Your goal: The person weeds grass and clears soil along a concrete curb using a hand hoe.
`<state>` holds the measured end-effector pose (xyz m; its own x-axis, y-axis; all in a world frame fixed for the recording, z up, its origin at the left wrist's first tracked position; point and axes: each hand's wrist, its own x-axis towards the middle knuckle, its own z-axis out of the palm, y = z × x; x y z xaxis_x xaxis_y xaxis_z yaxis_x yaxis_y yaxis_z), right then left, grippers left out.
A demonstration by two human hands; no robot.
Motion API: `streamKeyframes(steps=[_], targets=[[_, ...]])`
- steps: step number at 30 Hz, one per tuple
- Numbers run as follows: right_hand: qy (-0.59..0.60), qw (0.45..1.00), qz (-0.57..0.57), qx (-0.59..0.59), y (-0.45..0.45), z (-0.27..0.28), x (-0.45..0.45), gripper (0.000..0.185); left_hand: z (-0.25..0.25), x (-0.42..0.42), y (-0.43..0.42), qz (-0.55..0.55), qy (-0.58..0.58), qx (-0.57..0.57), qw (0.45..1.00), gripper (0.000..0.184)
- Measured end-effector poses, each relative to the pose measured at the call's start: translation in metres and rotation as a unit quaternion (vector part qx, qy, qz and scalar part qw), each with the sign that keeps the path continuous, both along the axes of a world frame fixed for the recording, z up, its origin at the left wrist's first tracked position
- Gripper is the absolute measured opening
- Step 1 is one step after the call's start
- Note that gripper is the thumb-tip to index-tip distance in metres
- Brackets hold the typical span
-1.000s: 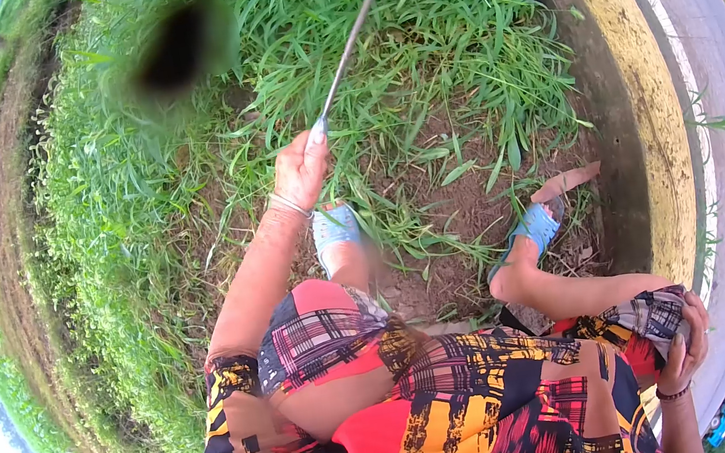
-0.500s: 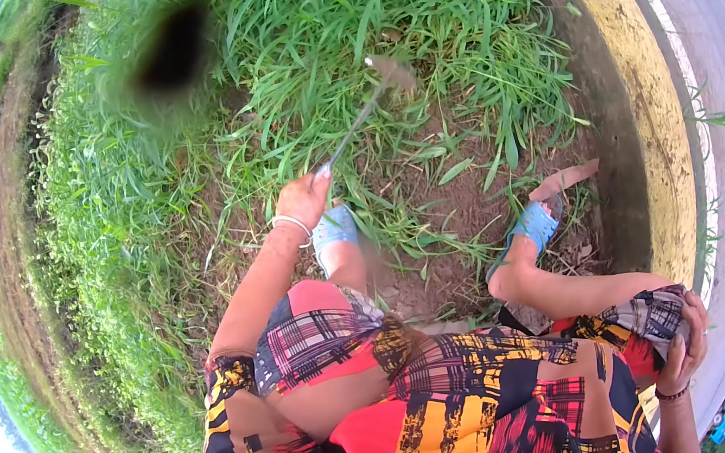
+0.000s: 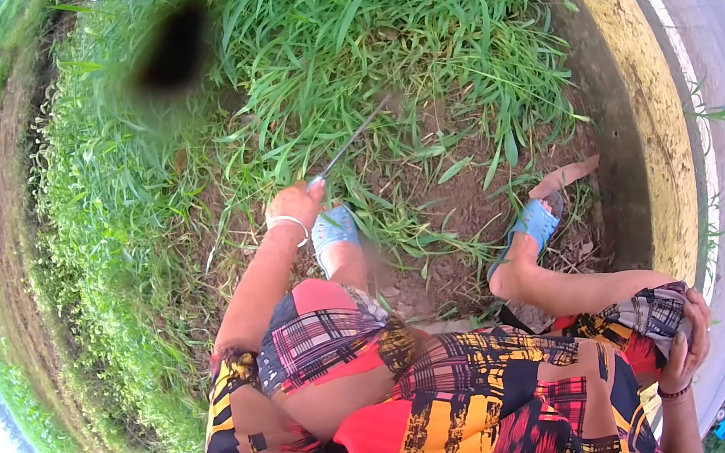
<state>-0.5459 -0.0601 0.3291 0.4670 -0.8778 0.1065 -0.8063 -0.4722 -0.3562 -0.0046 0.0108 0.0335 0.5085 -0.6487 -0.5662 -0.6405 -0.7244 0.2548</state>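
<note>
The slim, straight, grey metal-shafted hand tool slants over brown soil, its far end blurred near long-bladed green grass. It looks stiff and fairly light, best held at the near end, where the left hand's grip is clamped. The right hand curves over multicoloured patterned cloth; whether its grip is clamped, I cannot tell.

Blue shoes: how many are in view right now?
2: the left shoe, right of the left hand; the right shoe, near the yellow curb. Grass could hide others.
</note>
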Motion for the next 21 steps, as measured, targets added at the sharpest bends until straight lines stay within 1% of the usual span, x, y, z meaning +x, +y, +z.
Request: streamKeyframes(steps=[2,3,4,6,7,8,10,11,12,14,15,16,18,19,21], targets=[[-0.007,1.0,-0.012,0.003,0.002,-0.001,-0.005,0.039,0.007,0.003,-0.003,-0.001,0.015,0.006,1.0,0.052],[-0.009,1.0,-0.011,0.001,0.001,-0.001,-0.005,0.039,-0.007,0.007,0.002,0.005,0.017,-0.066,0.998,0.051],[-0.012,1.0,-0.009,0.0,0.001,-0.002,-0.006,0.039,-0.013,0.01,0.002,0.004,0.016,-0.067,0.998,0.051],[-0.012,1.0,-0.008,0.005,0.002,-0.001,-0.005,0.039,0.001,0.009,0.002,0.025,0.043,-0.132,0.99,0.049],[-0.006,1.0,-0.008,0.006,0.002,0.0,-0.004,0.041,0.003,0.01,0.003,0.023,0.037,-0.208,0.977,0.045],[0.0,1.0,-0.007,0.005,0.001,0.001,-0.004,0.043,0.012,0.009,0.0,0.022,0.037,-0.208,0.977,0.045],[0.003,1.0,-0.009,0.006,0.002,0.002,-0.002,0.043,0.035,0.006,-0.009,0.05,0.09,-0.289,0.952,0.041],[0.007,1.0,-0.01,0.008,0.001,0.003,0.0,0.043,0.036,0.004,-0.009,0.048,0.095,-0.327,0.939,0.037],[0.007,1.0,-0.007,0.008,0.0,0.002,0.0,0.043,0.036,0.003,-0.007,0.05,0.095,-0.327,0.939,0.037],[-0.001,1.0,-0.001,-0.001,0.001,0.001,-0.001,0.039,0.031,-0.003,0.002,0.01,0.059,-0.316,0.947,0.037],[-0.001,1.0,-0.001,-0.002,0.001,0.001,-0.001,0.039,0.016,-0.004,0.009,0.008,0.032,-0.206,0.978,0.041],[0.002,1.0,-0.002,-0.003,0.001,0.002,0.0,0.039,-0.003,0.0,0.012,0.006,0.032,-0.207,0.978,0.041],[0.004,1.0,-0.004,-0.004,0.003,0.001,0.0,0.039,-0.014,0.002,0.014,-0.017,0.011,-0.057,0.998,0.047],[0.006,1.0,-0.007,-0.002,0.003,0.001,0.0,0.039,-0.02,0.008,0.013,-0.006,0.027,-0.031,0.999,0.05],[0.013,1.0,-0.007,0.001,0.002,0.003,-0.002,0.039,-0.007,0.01,0.008,-0.004,0.045,-0.049,0.998,0.051]])
